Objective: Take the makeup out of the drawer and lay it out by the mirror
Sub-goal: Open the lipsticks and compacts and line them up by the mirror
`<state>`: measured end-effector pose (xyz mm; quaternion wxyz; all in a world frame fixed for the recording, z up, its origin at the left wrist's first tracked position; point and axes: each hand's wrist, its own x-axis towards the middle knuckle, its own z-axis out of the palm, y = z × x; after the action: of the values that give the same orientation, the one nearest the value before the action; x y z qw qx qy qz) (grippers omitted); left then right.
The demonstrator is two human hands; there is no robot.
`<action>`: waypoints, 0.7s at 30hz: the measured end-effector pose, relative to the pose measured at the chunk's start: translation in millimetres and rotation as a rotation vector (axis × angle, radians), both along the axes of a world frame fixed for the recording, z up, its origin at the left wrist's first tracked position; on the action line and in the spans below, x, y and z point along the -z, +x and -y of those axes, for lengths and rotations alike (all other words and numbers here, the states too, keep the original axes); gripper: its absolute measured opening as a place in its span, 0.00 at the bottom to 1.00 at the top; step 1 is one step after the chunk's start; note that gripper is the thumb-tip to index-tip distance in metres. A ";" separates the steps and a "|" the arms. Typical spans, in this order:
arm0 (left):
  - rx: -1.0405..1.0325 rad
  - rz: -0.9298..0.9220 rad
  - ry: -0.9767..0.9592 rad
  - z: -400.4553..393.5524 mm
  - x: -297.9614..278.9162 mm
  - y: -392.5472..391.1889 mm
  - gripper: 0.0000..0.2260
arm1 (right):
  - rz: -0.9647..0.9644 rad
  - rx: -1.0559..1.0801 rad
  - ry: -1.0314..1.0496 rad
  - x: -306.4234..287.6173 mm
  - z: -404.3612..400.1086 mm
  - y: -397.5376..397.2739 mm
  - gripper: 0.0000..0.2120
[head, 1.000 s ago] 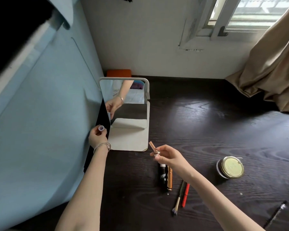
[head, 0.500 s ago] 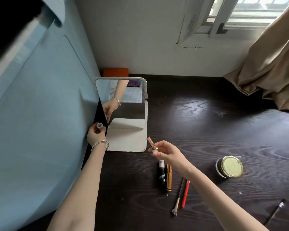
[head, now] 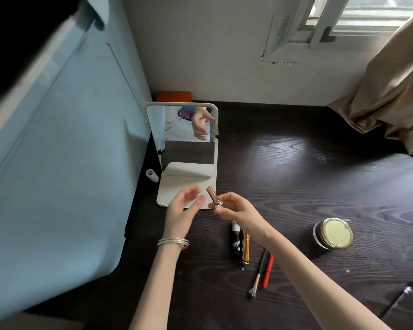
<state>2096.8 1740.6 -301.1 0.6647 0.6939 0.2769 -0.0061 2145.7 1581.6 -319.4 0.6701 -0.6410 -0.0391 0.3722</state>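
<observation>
- My right hand (head: 234, 208) pinches the base of a rose-gold lipstick (head: 214, 198), the tube tilted up toward 11 o'clock, just over the near edge of the mirror (head: 184, 141) base.
- My left hand (head: 181, 209) is spread with fingers straight, holding nothing, just beside the lipstick at its 9 o'clock; the two are near, and I cannot tell whether they touch.
- Judgement: the step in hand is setting this lipstick down by the mirror. I would lower it on its side, parallel to the black tube (head: 235, 241) and gold tube (head: 245, 246) at 6 o'clock, so the round body does not roll.
- The lipstick is glossy metal, a slim cylinder with a wider collar; I expect a slippery grip, so I would hold it at the collar.
- A small pale cap-like cylinder (head: 152, 175) lies at 9 o'clock of the mirror base, against the blue panel (head: 65, 163).
- The mirror is a rounded rectangle, upright on a flat matt white foot.
- The desk (head: 320, 177) is dark wood, grained and faintly shiny.
- Already laid out: a fan brush (head: 258, 277) and red pencil (head: 268, 272) side by side, a round jar (head: 333, 233) with a pale gold lid at 3 o'clock, and a thin dark wand (head: 397, 301) well apart at 4 o'clock.
- The drawer is not in view.
</observation>
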 end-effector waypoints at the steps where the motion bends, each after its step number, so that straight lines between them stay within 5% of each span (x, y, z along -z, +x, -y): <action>1: 0.016 0.015 0.002 5.6 -2.7 -1.9 0.13 | 0.003 -0.008 0.004 -0.7 0.0 -1.5 0.09; 13: 0.003 0.033 0.138 34.1 -29.1 -8.6 0.04 | 0.210 0.003 -0.056 -3.3 13.5 -13.3 0.19; 21: 0.070 0.065 0.158 31.6 -43.2 -8.7 0.04 | 0.050 -0.062 0.177 -13.5 19.7 -17.2 0.16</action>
<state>2088.1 1709.0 -258.0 0.6161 0.7531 0.2303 0.0148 2128.5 1561.8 -305.9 0.7111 -0.5869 -0.1082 0.3718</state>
